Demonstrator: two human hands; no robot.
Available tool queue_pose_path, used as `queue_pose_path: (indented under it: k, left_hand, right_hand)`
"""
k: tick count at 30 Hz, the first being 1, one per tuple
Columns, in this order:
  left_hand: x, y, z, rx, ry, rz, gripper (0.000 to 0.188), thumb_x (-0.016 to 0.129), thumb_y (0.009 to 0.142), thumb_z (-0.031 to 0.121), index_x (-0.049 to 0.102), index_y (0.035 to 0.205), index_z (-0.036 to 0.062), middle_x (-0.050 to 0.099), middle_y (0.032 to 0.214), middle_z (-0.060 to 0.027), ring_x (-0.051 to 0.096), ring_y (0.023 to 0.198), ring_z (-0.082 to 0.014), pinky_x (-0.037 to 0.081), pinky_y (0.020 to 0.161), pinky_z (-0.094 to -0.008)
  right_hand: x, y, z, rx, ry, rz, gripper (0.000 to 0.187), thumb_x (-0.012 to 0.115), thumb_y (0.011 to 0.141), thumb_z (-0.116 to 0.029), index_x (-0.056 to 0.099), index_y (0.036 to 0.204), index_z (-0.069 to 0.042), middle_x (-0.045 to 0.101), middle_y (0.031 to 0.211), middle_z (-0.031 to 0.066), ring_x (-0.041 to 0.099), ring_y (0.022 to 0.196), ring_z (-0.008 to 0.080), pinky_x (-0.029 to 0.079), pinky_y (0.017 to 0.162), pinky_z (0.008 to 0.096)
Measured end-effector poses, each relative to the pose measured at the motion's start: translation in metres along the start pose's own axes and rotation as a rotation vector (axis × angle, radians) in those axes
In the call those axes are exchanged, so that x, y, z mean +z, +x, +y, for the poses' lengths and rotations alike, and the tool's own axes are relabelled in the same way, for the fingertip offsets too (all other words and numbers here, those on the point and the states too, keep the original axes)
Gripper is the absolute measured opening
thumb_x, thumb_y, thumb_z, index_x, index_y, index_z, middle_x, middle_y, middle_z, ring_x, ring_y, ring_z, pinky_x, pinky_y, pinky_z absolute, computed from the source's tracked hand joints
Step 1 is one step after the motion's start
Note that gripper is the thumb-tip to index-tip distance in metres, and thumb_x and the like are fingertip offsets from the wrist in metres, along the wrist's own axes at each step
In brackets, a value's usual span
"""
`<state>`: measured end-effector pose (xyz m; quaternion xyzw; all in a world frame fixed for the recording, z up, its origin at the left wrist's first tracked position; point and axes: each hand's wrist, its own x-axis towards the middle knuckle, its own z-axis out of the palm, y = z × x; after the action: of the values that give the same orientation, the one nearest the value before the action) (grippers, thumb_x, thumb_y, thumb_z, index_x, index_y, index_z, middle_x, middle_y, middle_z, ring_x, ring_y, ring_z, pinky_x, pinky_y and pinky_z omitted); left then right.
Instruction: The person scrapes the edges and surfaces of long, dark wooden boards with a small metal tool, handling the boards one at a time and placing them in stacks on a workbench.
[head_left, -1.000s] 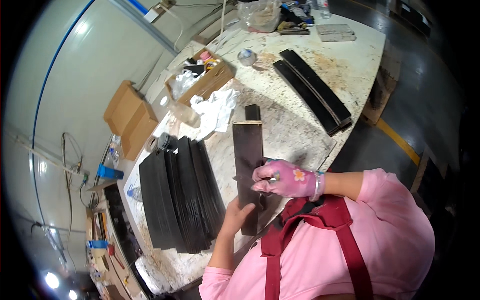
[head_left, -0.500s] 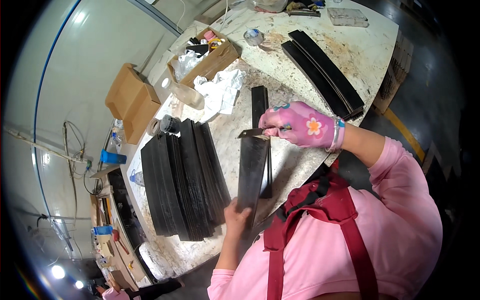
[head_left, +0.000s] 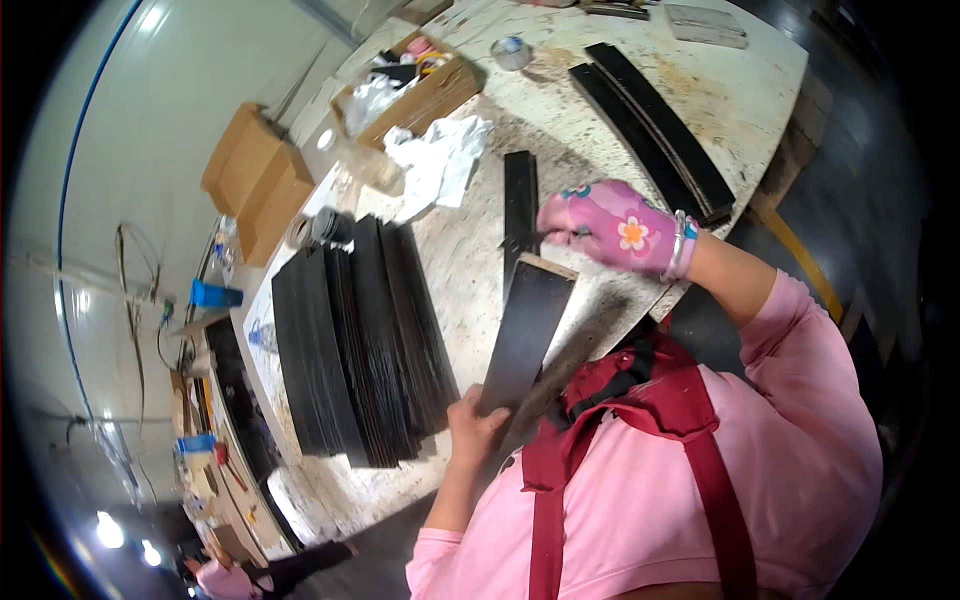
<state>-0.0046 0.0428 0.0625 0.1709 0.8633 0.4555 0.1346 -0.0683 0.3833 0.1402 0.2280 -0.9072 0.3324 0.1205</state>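
Observation:
My left hand (head_left: pixel 474 428), bare, grips the near end of a black plank (head_left: pixel 530 325) and holds it tilted up above the table. A pale, raw end face shows at the plank's far end. In a pink flowered glove, my right hand (head_left: pixel 612 232) is closed just beyond that end, apart from it. A small dark blade-like tool (head_left: pixel 522 241), smeared by motion, sticks out leftward from its fingers. Behind the tool, a narrow stack of black planks (head_left: pixel 519 185) lies on the table. To the left stands a large stack of black planks (head_left: pixel 350 345).
More black planks (head_left: pixel 655 130) lie at the back right of the stained white table (head_left: pixel 560 120). Left and behind are a crumpled white cloth (head_left: pixel 440 160), a clear bottle (head_left: pixel 365 165), a carton of odds and ends (head_left: pixel 425 100) and a tape roll (head_left: pixel 511 53). Another person (head_left: pixel 225 578) is far lower left.
The plank's far end has swung right and toward me, and its raw end face has come into view. My right hand and the tool have come off the plank, slightly right and away.

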Motion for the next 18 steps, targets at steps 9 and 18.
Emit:
queue_pose_path:
  k: [9,18]
  left_hand:
    - [-0.035,0.018,-0.017,-0.168,-0.349,-0.006,0.095,0.076,0.073,0.048,0.029,0.145,0.0063,0.047,0.129,-0.0138,0.049,0.113,-0.0219,0.040,0.095,-0.0314]
    - [-0.120,0.075,-0.013,-0.059,0.721,0.423,0.067,0.070,0.073,0.020,0.044,0.129,-0.0078,0.048,0.119,-0.0238,0.052,0.106,-0.0396,0.044,0.091,-0.0430]
  right_hand:
    - [0.039,-0.033,0.034,0.355,0.378,-0.116,0.029,0.058,0.090,-0.028,0.056,0.087,0.001,0.053,0.068,0.0148,0.052,0.064,0.0261,0.043,0.063,0.0356]
    - [0.047,-0.042,0.035,0.441,0.522,-0.126,0.025,0.058,0.090,-0.023,0.057,0.085,0.002,0.052,0.066,0.0054,0.047,0.063,0.0121,0.041,0.060,0.0291]
